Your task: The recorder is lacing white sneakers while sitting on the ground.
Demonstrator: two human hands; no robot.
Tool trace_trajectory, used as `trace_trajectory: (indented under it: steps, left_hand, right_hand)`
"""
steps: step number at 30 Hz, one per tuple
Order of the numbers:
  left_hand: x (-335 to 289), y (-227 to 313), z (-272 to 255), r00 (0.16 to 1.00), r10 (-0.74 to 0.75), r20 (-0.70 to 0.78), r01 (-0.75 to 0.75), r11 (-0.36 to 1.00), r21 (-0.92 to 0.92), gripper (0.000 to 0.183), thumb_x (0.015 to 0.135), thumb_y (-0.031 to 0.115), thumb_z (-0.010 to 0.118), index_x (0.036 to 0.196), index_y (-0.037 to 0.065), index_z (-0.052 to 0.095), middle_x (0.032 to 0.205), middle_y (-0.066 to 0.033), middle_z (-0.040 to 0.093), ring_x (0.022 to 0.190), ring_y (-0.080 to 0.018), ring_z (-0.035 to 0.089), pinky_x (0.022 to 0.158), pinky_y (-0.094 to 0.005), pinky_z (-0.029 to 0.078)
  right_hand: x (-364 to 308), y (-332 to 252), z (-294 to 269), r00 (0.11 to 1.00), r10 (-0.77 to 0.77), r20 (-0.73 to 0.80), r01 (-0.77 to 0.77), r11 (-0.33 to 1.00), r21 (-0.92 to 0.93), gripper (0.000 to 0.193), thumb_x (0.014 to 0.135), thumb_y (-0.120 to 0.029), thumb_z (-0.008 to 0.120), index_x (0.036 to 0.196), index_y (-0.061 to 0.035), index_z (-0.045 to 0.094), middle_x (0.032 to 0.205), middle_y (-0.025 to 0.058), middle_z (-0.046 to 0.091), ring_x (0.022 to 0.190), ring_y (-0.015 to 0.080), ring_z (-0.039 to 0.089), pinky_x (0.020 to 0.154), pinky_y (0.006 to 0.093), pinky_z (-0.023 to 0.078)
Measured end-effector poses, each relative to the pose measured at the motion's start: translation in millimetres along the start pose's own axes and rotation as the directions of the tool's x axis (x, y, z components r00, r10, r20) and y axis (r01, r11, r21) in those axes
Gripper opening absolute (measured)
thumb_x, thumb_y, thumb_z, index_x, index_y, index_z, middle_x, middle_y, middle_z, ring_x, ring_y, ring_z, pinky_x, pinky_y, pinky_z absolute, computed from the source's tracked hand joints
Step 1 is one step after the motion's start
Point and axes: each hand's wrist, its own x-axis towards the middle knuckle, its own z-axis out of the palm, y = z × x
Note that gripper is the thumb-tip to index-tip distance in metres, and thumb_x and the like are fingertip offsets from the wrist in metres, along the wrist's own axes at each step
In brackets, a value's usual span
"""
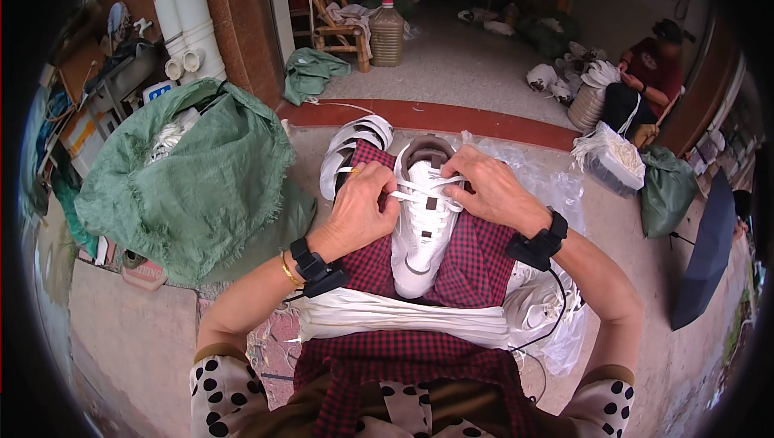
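A white sneaker (419,249) with a grey-brown lining rests on the red-and-black checked cloth (476,273) over my lap, its toe toward me. White shoelaces (425,193) cross its tongue. On the left side my left hand (362,202) pinches a lace, fingers curled closed. My right hand (493,190) grips the lace at the upper right of the shoe between thumb and fingers. A thick bundle of white laces (403,317) lies across my lap, nearer to me than the toe.
A large green woven sack (193,188) of white items stands at left. Beyond the shoe lie more white shoes (348,148). Clear plastic (548,180) and coiled white laces (536,301) lie at right. Another person (657,75) sits farther off, beside a folded dark umbrella (703,261).
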Motion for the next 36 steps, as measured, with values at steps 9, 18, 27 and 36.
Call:
trace_trajectory:
  steps: [9,18,27,36]
  left_hand:
    - [-7.9,7.3,8.1,0.994,0.105,-0.016,-0.104,0.993,0.056,0.017,0.078,0.001,0.059,0.092,0.002,0.049,0.081,-0.0149,0.054,0.074,-0.0351,0.057,0.068,-0.0435,0.047]
    - [-5.7,6.4,1.9,0.997,0.075,0.027,-0.077,0.992,0.097,0.02,0.076,0.0,0.061,0.094,0.004,0.053,0.084,-0.0116,0.055,0.08,-0.03,0.057,0.076,-0.0414,0.048]
    - [9.5,-11.1,-10.5,0.902,0.358,0.24,-0.379,0.924,0.048,0.022,0.079,-0.004,0.063,0.099,0.007,0.063,0.092,-0.0084,0.057,0.089,-0.0284,0.057,0.079,-0.0386,0.048]
    - [31.5,-13.9,-23.2,0.808,0.373,0.456,-0.397,0.917,-0.048,0.011,0.079,0.003,0.068,0.089,0.005,0.063,0.084,-0.0066,0.052,0.078,-0.0239,0.053,0.075,-0.0348,0.046]
  right_hand:
    - [-9.0,13.0,-16.6,0.993,0.089,-0.077,-0.088,0.996,0.017,0.011,0.084,-0.011,0.064,0.087,-0.0004,0.066,0.083,0.0133,0.06,0.077,0.0332,0.062,0.068,0.0431,0.048]
    - [-34.7,13.9,-17.5,0.989,0.057,-0.137,-0.041,0.993,0.111,0.027,0.078,-0.004,0.074,0.103,-0.0065,0.067,0.112,0.007,0.057,0.084,0.026,0.063,0.072,0.0366,0.053]
    - [-30.9,11.0,-4.7,0.975,-0.222,0.023,0.223,0.97,-0.098,0.013,0.079,-0.007,0.072,0.091,-0.0096,0.07,0.096,0.0055,0.056,0.087,0.0236,0.062,0.071,0.0375,0.053]
    - [-28.6,10.1,-14.4,0.963,-0.042,0.266,0.08,0.988,-0.135,0.008,0.079,-0.009,0.068,0.085,-0.0045,0.07,0.085,0.0117,0.061,0.091,0.0312,0.062,0.074,0.0433,0.051]
